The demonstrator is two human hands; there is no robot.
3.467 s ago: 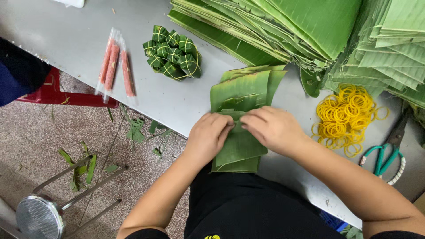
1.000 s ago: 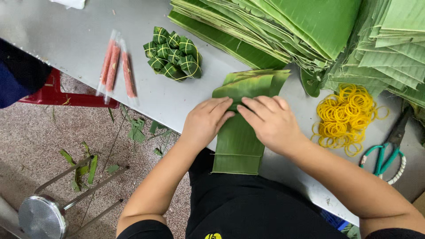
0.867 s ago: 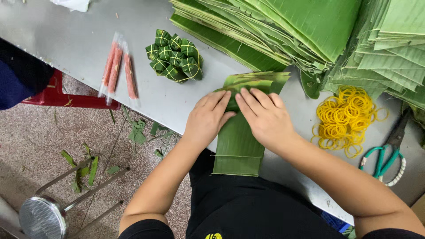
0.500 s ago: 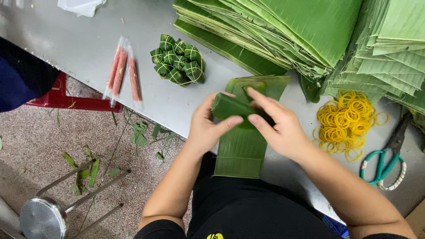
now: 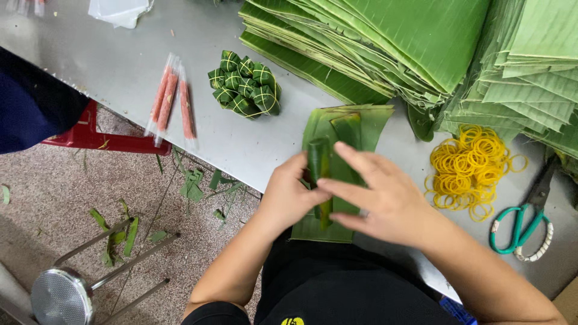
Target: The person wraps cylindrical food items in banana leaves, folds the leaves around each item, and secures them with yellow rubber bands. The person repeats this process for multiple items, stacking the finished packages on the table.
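Observation:
A long strip of green banana leaf (image 5: 337, 129) lies on the grey metal table (image 5: 120, 66), running toward me over its near edge. On it stands a narrow leaf-wrapped roll (image 5: 318, 162), tilted upright. My left hand (image 5: 289, 195) grips the roll's lower part. My right hand (image 5: 376, 195) has its fingers stretched across the roll and the leaf from the right, touching both.
Stacks of banana leaves (image 5: 385, 42) fill the back and right. A bundle of small tied leaf parcels (image 5: 244, 84) and three plastic-wrapped pink sausages (image 5: 170, 99) lie at left. Yellow rubber bands (image 5: 472, 171) and green-handled scissors (image 5: 521, 222) sit at right. A metal stool (image 5: 63, 295) stands below.
Both hands lay flat pressing the folded leaf. Since then they have rolled it into a narrow tube and lifted its far end off the strip. The view has shifted slightly.

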